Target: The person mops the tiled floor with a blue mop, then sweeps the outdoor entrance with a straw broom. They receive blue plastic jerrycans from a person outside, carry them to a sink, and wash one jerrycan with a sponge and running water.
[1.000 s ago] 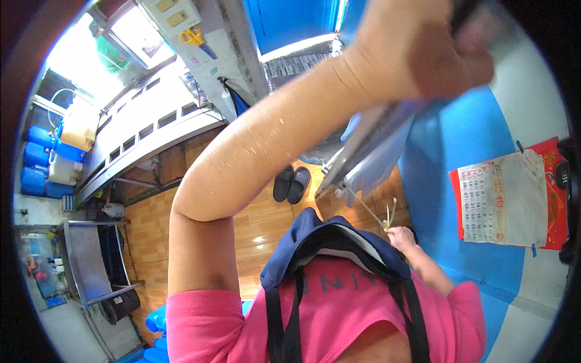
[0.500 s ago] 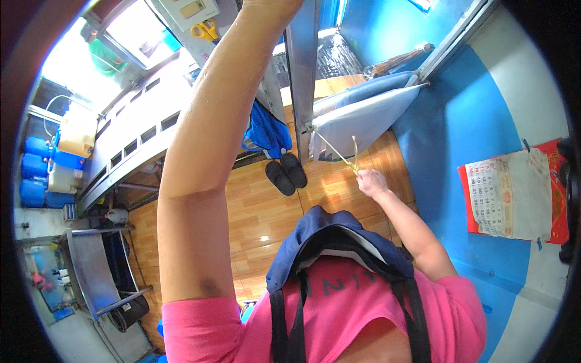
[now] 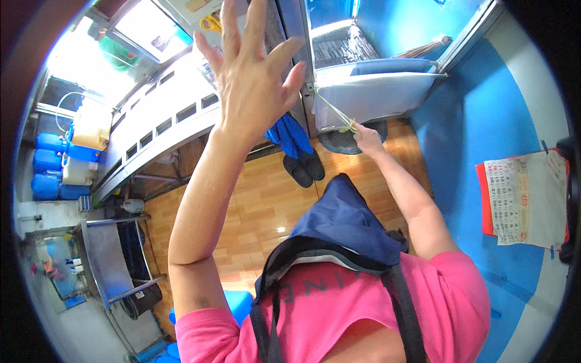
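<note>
Your right fingers are curled around the knotted end of a pale cord (image 3: pixel 334 111), gripping it; the cord runs from your right hand (image 3: pixel 368 140) up and leftward to a metal post (image 3: pixel 296 21), beside a pale panel (image 3: pixel 387 100); your left hand (image 3: pixel 251 88) is raised with fingers spread wide, its back toward the camera; whether it touches anything behind, you cannot tell from this view; yellow-handled scissors (image 3: pixel 210 23) show just past its fingertips; below the panel, a dark mat (image 3: pixel 348 144); nearby, dark slippers (image 3: pixel 298 172) on the wood-patterned floor (image 3: pixel 242 218), beneath a hanging blue cloth (image 3: pixel 292 136); farther right, a calendar (image 3: pixel 523 199).
</note>
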`<act>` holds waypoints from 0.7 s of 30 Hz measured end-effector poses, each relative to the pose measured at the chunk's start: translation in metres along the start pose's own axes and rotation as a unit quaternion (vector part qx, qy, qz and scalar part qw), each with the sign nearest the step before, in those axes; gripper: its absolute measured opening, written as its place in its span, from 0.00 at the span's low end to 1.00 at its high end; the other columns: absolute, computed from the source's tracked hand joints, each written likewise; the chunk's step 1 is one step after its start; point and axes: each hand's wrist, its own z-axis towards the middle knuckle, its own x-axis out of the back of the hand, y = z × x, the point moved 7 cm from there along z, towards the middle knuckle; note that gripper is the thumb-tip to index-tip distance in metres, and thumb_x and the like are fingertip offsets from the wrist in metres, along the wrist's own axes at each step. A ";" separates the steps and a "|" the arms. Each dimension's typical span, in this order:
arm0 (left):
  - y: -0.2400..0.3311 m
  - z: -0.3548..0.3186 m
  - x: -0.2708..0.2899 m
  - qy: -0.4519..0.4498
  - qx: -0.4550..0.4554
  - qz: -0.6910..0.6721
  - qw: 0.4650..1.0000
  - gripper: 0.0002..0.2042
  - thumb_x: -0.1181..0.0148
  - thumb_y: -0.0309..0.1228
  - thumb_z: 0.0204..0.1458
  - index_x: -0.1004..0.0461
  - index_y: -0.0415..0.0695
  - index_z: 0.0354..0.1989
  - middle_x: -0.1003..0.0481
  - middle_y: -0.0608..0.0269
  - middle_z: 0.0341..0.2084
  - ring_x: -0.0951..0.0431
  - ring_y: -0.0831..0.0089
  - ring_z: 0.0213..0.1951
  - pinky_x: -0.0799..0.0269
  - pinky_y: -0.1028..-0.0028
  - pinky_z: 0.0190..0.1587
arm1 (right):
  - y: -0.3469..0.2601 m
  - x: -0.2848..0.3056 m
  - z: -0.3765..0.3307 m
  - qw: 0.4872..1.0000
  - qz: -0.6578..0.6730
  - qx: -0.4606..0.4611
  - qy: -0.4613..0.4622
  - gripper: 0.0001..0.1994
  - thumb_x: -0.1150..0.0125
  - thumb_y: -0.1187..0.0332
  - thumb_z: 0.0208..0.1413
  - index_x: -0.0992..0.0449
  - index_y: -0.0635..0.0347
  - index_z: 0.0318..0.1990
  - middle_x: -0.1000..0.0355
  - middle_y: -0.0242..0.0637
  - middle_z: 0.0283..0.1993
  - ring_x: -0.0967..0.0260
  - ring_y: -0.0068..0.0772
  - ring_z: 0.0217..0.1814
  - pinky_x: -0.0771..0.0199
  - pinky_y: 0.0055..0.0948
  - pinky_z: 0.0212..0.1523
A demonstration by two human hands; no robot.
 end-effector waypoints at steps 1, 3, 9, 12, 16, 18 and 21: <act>-0.005 -0.009 -0.003 -0.020 0.006 0.003 1.000 0.11 0.33 0.36 0.41 0.20 0.60 0.36 0.45 0.56 0.65 0.53 0.45 0.67 0.62 0.28 0.57 | -0.008 0.007 -0.003 0.999 0.007 0.035 0.029 0.27 0.41 0.68 0.48 0.35 0.49 0.59 0.33 0.52 0.52 0.34 0.54 0.55 0.33 0.44 0.55; -0.017 -0.036 0.002 -0.047 0.027 0.010 0.998 0.12 0.33 0.36 0.42 0.20 0.59 0.37 0.46 0.57 0.65 0.55 0.46 0.68 0.62 0.29 0.58 | -0.016 0.025 -0.013 0.992 0.016 0.090 0.086 0.36 0.37 0.69 0.47 0.43 0.45 0.66 0.41 0.53 0.62 0.38 0.53 0.60 0.36 0.42 0.59; -0.054 -0.101 0.041 -0.090 0.095 0.059 0.990 0.10 0.33 0.35 0.43 0.19 0.58 0.37 0.45 0.55 0.66 0.55 0.49 0.69 0.59 0.35 0.61 | 0.067 0.081 -0.068 0.987 -0.038 0.067 0.144 0.33 0.37 0.67 0.47 0.41 0.51 0.64 0.43 0.51 0.63 0.41 0.51 0.62 0.38 0.39 0.61; -0.059 -0.119 0.050 -0.086 0.119 0.072 0.987 0.09 0.33 0.34 0.44 0.18 0.57 0.36 0.43 0.55 0.65 0.53 0.48 0.68 0.57 0.39 0.62 | 0.169 0.097 -0.140 0.994 -0.084 -0.047 0.042 0.22 0.41 0.66 0.49 0.29 0.61 0.54 0.31 0.51 0.53 0.34 0.51 0.56 0.34 0.39 0.57; -0.054 -0.124 0.049 -0.071 0.119 0.041 0.989 0.09 0.33 0.32 0.44 0.18 0.55 0.36 0.41 0.55 0.64 0.51 0.48 0.67 0.55 0.44 0.64 | 0.293 0.116 -0.302 0.968 -0.182 -0.162 -0.056 0.14 0.45 0.69 0.45 0.24 0.66 0.40 0.27 0.54 0.40 0.29 0.56 0.44 0.30 0.46 0.45; -0.050 -0.120 0.043 -0.084 0.118 0.047 0.988 0.10 0.33 0.32 0.44 0.18 0.54 0.37 0.40 0.55 0.63 0.50 0.47 0.67 0.54 0.48 0.64 | 0.345 0.110 -0.387 0.913 -0.224 -0.321 -0.119 0.14 0.45 0.72 0.45 0.24 0.67 0.41 0.28 0.57 0.44 0.31 0.57 0.49 0.31 0.45 0.51; -0.047 -0.104 0.024 -0.100 0.109 0.028 0.989 0.10 0.33 0.31 0.44 0.19 0.53 0.37 0.41 0.55 0.63 0.51 0.47 0.67 0.54 0.50 0.65 | 0.372 0.066 -0.484 0.836 -0.221 -0.466 -0.189 0.11 0.44 0.74 0.46 0.24 0.69 0.37 0.28 0.59 0.44 0.29 0.54 0.49 0.28 0.44 0.49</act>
